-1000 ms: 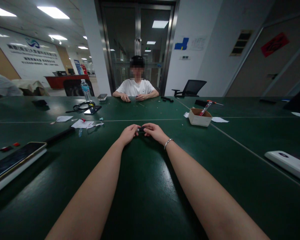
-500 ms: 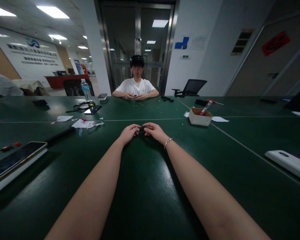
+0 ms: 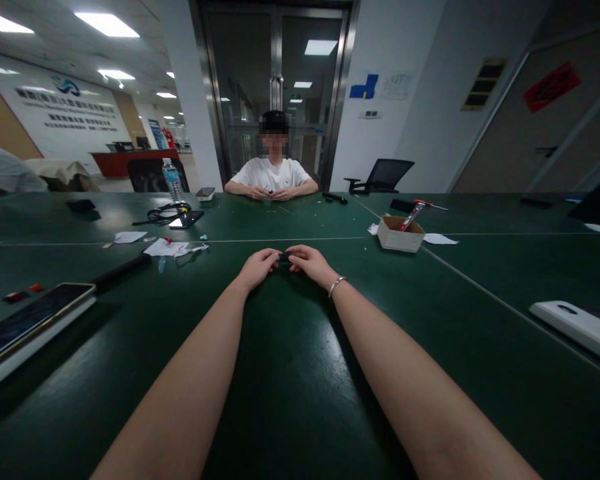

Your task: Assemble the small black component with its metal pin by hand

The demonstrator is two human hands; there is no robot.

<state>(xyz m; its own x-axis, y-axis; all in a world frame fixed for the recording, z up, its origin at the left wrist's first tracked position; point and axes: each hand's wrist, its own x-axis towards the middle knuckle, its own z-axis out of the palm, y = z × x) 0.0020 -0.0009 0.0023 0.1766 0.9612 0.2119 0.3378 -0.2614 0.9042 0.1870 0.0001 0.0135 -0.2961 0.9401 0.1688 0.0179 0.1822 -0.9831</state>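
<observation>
My left hand [image 3: 260, 268] and my right hand [image 3: 310, 263] meet over the middle of the green table [image 3: 290, 373]. Between their fingertips is a small, dark, stubby object [image 3: 284, 257], too small to tell its kind. The left fingers pinch its left end, and the right thumb and fingers close on its right end. Fingers cover both ends. A silver bracelet [image 3: 337, 287] circles my right wrist.
Papers [image 3: 167, 247] with small scraps lie left of my hands. A phone [image 3: 35, 320] on a white block is at near left. Right stands a small open box [image 3: 401, 235] holding a red-handled tool. Across sits a person [image 3: 275, 175] with both hands together; a water bottle [image 3: 171, 180] stands left of them.
The silvery bit that showed at the dark object's left end is hardly visible now, and the dark part fills the gap between my fingertips. Both hands stay in nearly the same place.
</observation>
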